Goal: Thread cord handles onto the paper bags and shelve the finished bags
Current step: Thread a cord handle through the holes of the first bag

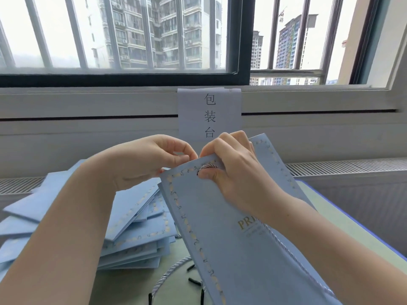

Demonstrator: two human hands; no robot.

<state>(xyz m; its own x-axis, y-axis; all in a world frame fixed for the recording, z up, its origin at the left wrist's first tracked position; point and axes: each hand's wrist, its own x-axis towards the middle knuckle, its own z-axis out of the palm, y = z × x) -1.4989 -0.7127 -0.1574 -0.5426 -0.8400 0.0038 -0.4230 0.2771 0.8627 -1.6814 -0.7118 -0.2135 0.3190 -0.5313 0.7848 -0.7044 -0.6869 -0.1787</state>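
A pale-blue paper bag (209, 216) is held tilted above the tabletop (343, 219), right hand (233, 170) fingers curled on its top edge, cord (208, 167) being fed thru a hole. Left hand (149, 161) fingers are pinched at the bag's rim (on the cord end, prob.). An unthreaded stack of flat bags (132, 221) and spare cords (171, 267) are left; nothing shelved in view.

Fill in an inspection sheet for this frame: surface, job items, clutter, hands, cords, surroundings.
Surface: pale green table with a blue edge, set under a window.
Job items: light blue paper bag with a gold border held up flat; stack of flat bags fanned out at the left.
Clutter: nothing seen.
Hands: left hand pinches at the bag's top edge; right hand grips the bag's top, thumb by the punched hole.
Cords: twisted cord shows at the hole; a length runs down the bag front; loose cords with black tips lie on the table.
Surroundings: paper sign with printed characters, barred window, radiator grille.
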